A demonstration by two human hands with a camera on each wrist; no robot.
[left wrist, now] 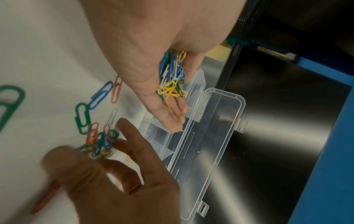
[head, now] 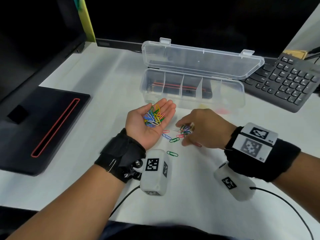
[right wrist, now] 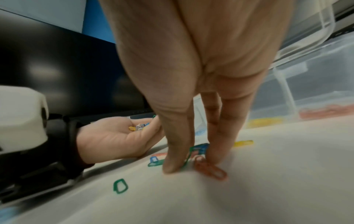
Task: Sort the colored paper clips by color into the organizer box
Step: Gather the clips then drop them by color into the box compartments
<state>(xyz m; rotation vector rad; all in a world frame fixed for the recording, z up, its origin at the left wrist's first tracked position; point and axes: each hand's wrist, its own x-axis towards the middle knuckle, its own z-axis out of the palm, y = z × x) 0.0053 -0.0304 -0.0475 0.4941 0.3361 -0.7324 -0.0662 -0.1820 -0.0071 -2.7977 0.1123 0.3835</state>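
Multicoloured paper clips point(head: 154, 116) sit heaped in the left hand point(head: 149, 122), centre of the head view. Palm up, fingers point(head: 168, 105) straight and relaxed, not curled over the heap. Colours visible in the heap: blue, yellow, green, white, some pink.

Right hand point(head: 202, 129) is just right of centre, palm down, fingers point(right wrist: 218, 136) and thumb pressed onto a small cluster of loose clips point(head: 185, 129) on the white tabletop point(head: 103, 84). Right wrist view shows thumb tip and fingertips on the surface with green, blue and red clips between them. Whether any clip is actually pinched or just pressed against the tabletop: cannot tell, that area is blurred.

More loose clips lie around that cluster: a blue clip point(head: 166, 136), a green clip point(head: 174, 140), pink ones nearby, and another green clip point(head: 172, 154) lower down, apart from the rest, near the left wrist camera.

Clear plastic organizer box point(head: 192, 89) stands above centre, lid open and tilted back, dividers splitting it into compartments. Yellow and red shapes show through its front wall at the right end; too blurred for counts.

Black keyboard point(head: 284, 82) at upper right, beside the box. Black laptop point(head: 43, 125) with a red-outlined slot at left. Dark monitor point(head: 190, 21) along the top.
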